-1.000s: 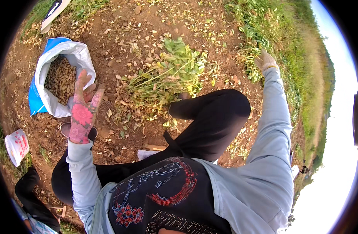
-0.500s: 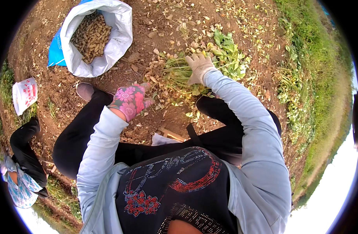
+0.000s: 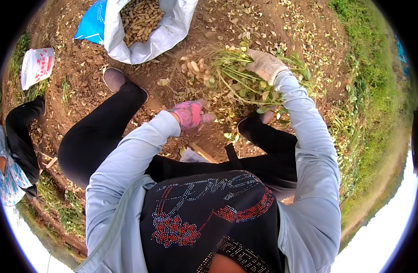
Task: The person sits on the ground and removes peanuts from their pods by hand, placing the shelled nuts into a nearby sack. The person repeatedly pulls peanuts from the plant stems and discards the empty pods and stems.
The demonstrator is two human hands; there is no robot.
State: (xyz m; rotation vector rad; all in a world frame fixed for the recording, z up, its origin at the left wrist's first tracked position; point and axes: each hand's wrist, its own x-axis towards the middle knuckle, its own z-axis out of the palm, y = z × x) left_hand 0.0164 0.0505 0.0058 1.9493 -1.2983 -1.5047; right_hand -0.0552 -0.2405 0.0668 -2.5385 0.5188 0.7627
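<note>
R hand (image 3: 265, 65), pale glove, is closed round the stems of a peanut plant (image 3: 231, 77), pods hanging just left of the grip toward the open sack (image 3: 168, 34), handy for stripping. L hand (image 3: 189, 113), pink glove, loosely curled just below the pods; can't tell if it holds anything.

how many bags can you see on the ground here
2. A big white sack with a blue side, open and holding peanuts, lies at the top, beyond the left hand. A small white plastic bag lies at far left. Others may be hidden out of frame.
</note>
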